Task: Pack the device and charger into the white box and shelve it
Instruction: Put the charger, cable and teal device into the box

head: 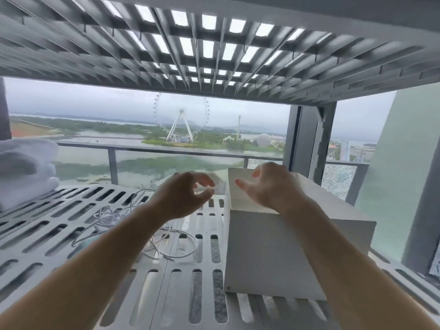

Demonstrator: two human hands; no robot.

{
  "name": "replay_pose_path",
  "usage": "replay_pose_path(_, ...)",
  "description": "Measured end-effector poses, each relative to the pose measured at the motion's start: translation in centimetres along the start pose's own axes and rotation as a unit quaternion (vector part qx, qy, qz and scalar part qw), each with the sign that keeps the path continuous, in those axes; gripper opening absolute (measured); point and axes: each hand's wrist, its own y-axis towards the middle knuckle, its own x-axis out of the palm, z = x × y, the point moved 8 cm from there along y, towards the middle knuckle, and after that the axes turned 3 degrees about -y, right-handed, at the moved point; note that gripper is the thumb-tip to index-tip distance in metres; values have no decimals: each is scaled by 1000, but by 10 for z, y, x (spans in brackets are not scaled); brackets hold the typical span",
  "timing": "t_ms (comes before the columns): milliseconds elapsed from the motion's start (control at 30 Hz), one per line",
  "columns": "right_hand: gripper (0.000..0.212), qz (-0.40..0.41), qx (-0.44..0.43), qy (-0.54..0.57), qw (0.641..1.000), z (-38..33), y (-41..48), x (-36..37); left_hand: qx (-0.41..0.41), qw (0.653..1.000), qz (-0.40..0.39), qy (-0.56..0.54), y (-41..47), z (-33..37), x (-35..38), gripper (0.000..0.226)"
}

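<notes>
A white box stands on the slotted white shelf, at the right side. Its lid looks closed. My right hand hovers over the box's top near its far left edge, fingers curled and apart, holding nothing. My left hand is just left of the box, above the shelf, fingers loosely curled with nothing visible in them. A tangle of white cable lies on the shelf under my left forearm. The device and charger are not visible.
Folded white towels sit at the far left of the shelf. Another slotted shelf hangs close overhead. Behind the shelf is a window with a balcony railing; a dark post stands right of the box.
</notes>
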Motion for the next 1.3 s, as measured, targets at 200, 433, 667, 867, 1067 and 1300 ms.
replay_pose_path(200,44,-9,-96,58,994,-95,5,20,-52,995,-43,72,-28,-85,-41,21)
replay_pose_path(433,37,-67,-142,99,983,-176,-4,101,-41,987,-114,107,-58,-167,-60,21)
replay_pose_path(667,59,-182,-106,69,975,-181,0,193,-59,974,-195,102,-66,-203,-39,33)
replay_pose_path(867,72,-285,-38,140,947,-189,10,239,-80,990,-93,70,-73,-216,-46,36)
replay_pose_path(1067,75,-321,20,203,925,-181,8,253,-58,995,-75,23,-75,-217,-47,28)
replay_pose_path(1300,56,-202,30,230,952,-166,7,226,19,974,-218,-51,-88,-198,-29,56)
